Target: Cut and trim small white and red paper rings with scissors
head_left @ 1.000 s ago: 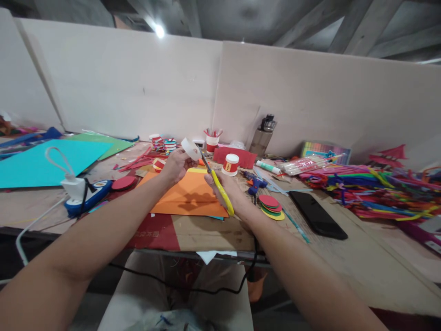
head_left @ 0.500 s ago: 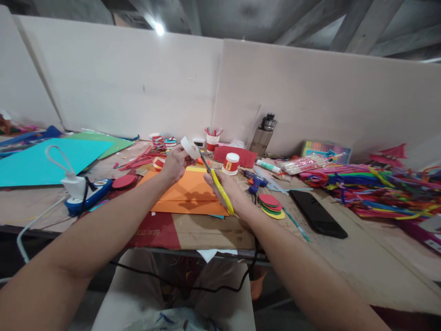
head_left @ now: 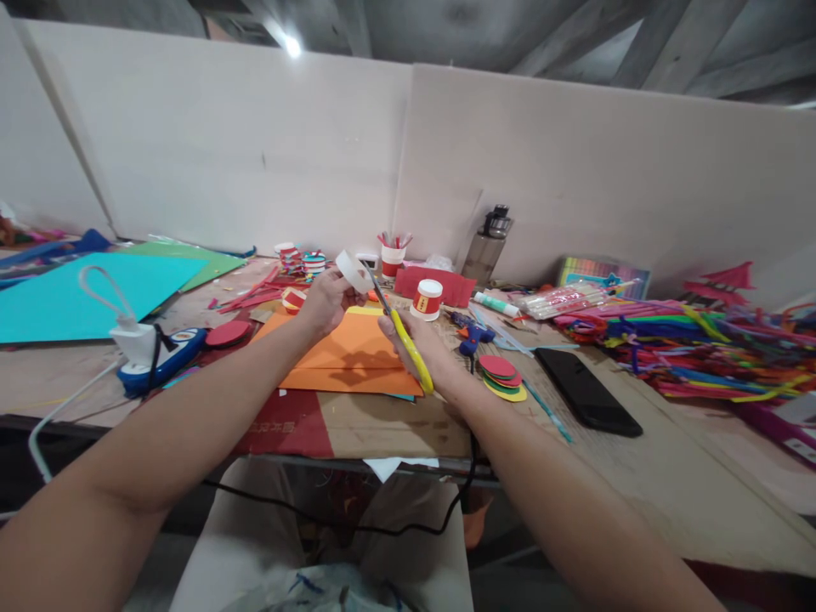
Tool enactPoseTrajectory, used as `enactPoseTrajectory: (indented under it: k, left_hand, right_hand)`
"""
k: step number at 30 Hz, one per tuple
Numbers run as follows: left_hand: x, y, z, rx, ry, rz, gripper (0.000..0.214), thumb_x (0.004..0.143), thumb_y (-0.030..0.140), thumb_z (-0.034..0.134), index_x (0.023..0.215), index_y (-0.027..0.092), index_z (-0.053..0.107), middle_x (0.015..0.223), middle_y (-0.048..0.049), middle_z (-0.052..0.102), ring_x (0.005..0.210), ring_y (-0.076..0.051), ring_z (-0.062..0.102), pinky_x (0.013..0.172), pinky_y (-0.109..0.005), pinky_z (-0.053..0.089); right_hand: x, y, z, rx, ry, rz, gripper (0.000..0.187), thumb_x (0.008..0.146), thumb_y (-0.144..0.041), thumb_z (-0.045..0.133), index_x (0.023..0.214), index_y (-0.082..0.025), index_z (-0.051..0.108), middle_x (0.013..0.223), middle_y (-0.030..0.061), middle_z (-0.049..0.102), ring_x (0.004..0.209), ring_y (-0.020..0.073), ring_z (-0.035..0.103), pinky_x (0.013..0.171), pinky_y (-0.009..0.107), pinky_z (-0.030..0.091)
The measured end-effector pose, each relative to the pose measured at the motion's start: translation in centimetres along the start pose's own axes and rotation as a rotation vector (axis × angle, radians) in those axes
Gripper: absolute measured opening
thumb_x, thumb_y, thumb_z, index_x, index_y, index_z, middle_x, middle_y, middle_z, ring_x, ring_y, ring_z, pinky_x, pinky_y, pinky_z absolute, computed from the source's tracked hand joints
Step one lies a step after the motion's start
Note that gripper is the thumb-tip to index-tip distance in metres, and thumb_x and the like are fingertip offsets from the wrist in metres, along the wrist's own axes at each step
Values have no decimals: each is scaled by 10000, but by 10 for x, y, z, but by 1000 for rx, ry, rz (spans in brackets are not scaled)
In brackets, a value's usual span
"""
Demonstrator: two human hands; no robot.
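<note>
My left hand (head_left: 328, 302) is closed, pinching a small white piece of paper cup (head_left: 353, 271) above the back of the orange sheets. In my right hand (head_left: 424, 344) are scissors with yellow handles (head_left: 413, 353), their blades pointing up and away from me. The blades (head_left: 377, 285) reach the right edge of the white piece; whether they are parted around it is too small to tell. Below both hands lie orange sheets (head_left: 348, 353) of paper. A red and white paper cup (head_left: 427, 299) stands upside down just beyond my right hand.
Right of my right arm lie a blue glue gun (head_left: 472, 338), stacked paper discs (head_left: 502, 378) and a black phone (head_left: 586, 391). Bundled pipe cleaners (head_left: 688, 348) fill the far right. A power strip (head_left: 162, 361) and turquoise sheet (head_left: 95, 293) lie left. A bottle (head_left: 488, 246) stands behind.
Hardly anything differs. Both hands keep their hold on the white piece and the scissors in nearly the same place, and the whole view has shifted very slightly.
</note>
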State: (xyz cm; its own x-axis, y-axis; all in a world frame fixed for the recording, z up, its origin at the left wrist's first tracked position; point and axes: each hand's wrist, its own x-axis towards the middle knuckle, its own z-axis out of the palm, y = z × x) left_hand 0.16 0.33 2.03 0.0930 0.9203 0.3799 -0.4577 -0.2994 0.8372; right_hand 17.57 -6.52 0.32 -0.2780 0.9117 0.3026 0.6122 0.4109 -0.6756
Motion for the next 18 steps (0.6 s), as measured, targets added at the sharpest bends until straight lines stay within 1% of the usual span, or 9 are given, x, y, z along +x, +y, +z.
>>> enactPoseTrajectory:
  k: [10, 14, 18]
  left_hand:
    - [0, 2, 0, 17, 0, -15, 250, 594, 235, 771, 711, 146, 570, 581, 5, 606, 593, -113, 624, 491, -182, 425]
    - [1, 0, -3, 9, -5, -35, 245, 592, 229, 767, 731, 139, 588, 600, 7, 617, 541, -86, 588, 506, -183, 446]
    - [3, -1, -5, 12, -4, -53, 223, 602, 220, 751, 714, 131, 580, 614, 4, 622, 495, -53, 535, 495, -170, 433]
  right_hand:
    - [0, 5, 2, 52, -6, -8, 449, 907, -672, 419, 864, -231, 496, 703, -24, 515, 571, 105, 465, 506, 213, 321]
    - [0, 5, 2, 36, -11, 3, 443, 903, -667, 431, 873, -232, 507, 690, -26, 514, 562, 105, 461, 502, 214, 319]
    - [-1, 5, 1, 13, -5, 11, 440, 911, -661, 420, 871, -232, 505, 683, -26, 515, 562, 105, 466, 497, 213, 308]
